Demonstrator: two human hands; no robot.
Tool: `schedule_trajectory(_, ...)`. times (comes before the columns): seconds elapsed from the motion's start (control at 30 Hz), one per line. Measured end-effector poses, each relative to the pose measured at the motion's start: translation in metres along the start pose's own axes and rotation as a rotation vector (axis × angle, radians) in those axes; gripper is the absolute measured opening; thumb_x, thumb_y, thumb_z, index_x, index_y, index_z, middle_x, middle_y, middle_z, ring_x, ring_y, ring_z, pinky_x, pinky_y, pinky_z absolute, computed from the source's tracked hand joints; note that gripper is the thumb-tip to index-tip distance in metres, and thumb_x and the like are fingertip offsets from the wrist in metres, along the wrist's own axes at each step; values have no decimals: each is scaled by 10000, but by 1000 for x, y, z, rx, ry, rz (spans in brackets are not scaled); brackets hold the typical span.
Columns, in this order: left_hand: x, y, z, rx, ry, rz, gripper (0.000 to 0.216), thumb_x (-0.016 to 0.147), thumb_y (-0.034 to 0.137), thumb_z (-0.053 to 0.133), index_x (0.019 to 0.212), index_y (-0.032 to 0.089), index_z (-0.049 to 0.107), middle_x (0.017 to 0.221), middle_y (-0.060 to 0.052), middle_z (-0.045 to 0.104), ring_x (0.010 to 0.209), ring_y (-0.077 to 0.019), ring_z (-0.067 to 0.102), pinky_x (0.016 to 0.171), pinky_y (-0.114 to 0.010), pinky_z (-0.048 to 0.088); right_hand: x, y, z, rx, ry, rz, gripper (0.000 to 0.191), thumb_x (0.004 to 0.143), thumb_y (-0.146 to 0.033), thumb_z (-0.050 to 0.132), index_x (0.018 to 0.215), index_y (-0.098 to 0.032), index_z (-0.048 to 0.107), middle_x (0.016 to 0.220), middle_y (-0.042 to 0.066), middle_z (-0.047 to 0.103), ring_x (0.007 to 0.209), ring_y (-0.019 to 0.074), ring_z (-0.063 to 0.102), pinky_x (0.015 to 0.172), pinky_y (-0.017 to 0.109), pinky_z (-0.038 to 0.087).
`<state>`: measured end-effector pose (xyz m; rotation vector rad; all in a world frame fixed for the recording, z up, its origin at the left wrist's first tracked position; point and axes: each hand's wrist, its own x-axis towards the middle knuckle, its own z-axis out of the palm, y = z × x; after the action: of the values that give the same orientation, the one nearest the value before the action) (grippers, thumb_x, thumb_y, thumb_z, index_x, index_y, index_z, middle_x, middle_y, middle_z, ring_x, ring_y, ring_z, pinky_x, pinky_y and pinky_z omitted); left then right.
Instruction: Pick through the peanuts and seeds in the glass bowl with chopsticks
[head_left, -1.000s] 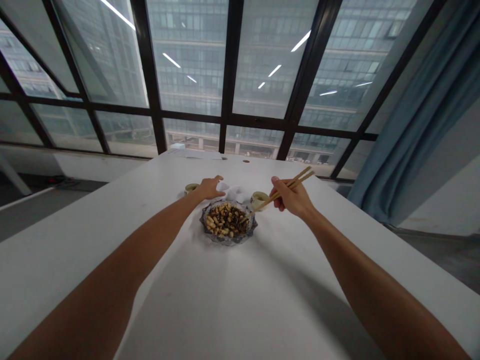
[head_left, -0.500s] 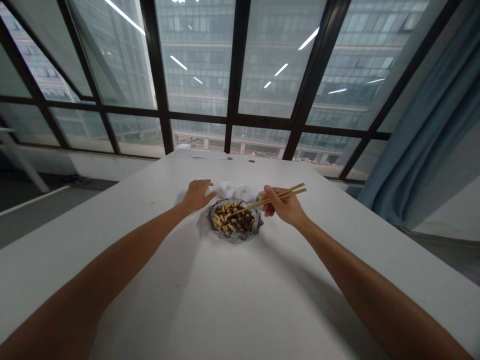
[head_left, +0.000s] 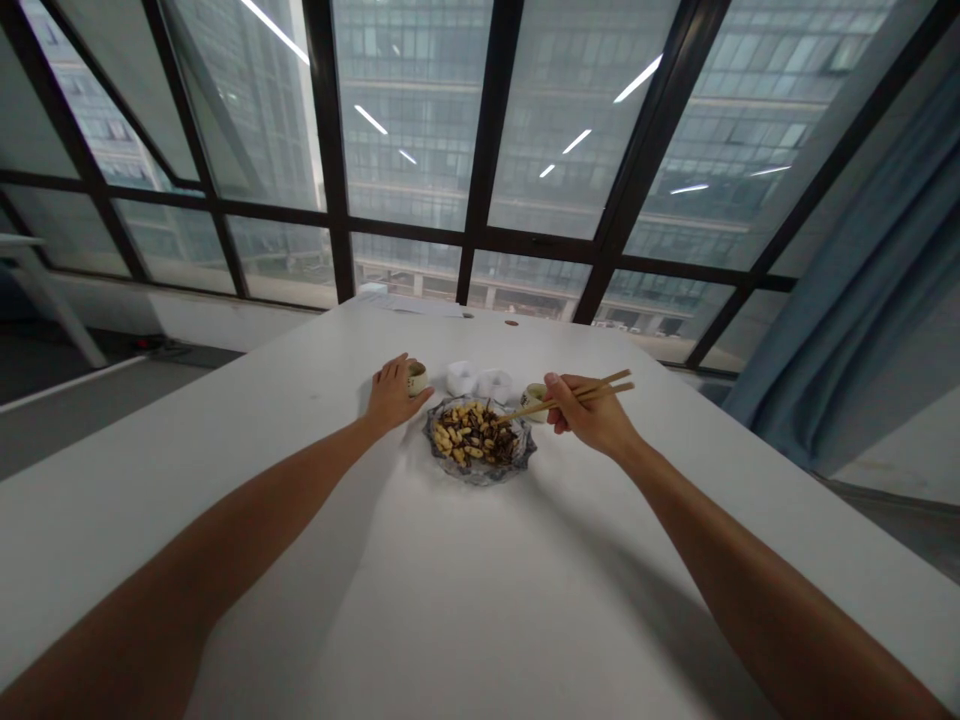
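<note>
My right hand is closed around a pair of wooden chopsticks. Their tips reach left over a clear, wavy-rimmed dish, at its dark pieces. In the dish lie pale yellow pieces like peanuts on the left and thin dark brown bits mostly on the right. A small cream cup stands just behind my right fingers, partly covered by them. My left hand has its thumb and fingers apart beside another small cream cup; whether it touches this cup I cannot tell.
Two white crumpled or rounded items sit behind the dish on the white table. Papers lie at the table's far edge. Beyond are dark-framed windows, with a blue curtain at the right.
The view has shifted slightly, so the dish appears further right. My left hand has turned, and the cup beside it now shows. The chopstick tips have moved right within the dish.
</note>
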<state>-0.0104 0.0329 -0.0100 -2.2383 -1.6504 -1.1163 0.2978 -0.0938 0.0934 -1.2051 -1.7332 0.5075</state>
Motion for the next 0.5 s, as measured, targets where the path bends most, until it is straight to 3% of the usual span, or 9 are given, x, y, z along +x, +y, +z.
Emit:
schedule_trajectory(0.13,0,-2,2,-19,2,-77,695,849,498,691,1408,169,441,1528,-185,469,1410,-350,436,1139,-505,389,-1,-3,-1,-19,-47,-11,710,806,-858,504,668,-170,617,507,40,627,377,122,572,353,210,411)
schedule_trajectory(0.33,3,-11,12,-82,-20,-185,751,822,524,714,1416,180,408,1450,-187,541,1314,-343,549,1090,-476,445,-1,-9,-6,0,12,2,724,782,-873,514,645,-169,616,472,41,608,345,123,539,341,227,414)
schedule_trajectory(0.5,5,-20,20,-139,-57,-231,776,830,518,699,1443,178,367,1455,-205,543,1308,-336,568,1078,-460,445,-2,-12,-5,-17,-54,-6,729,770,-881,517,657,-170,632,476,42,614,360,129,550,340,223,394)
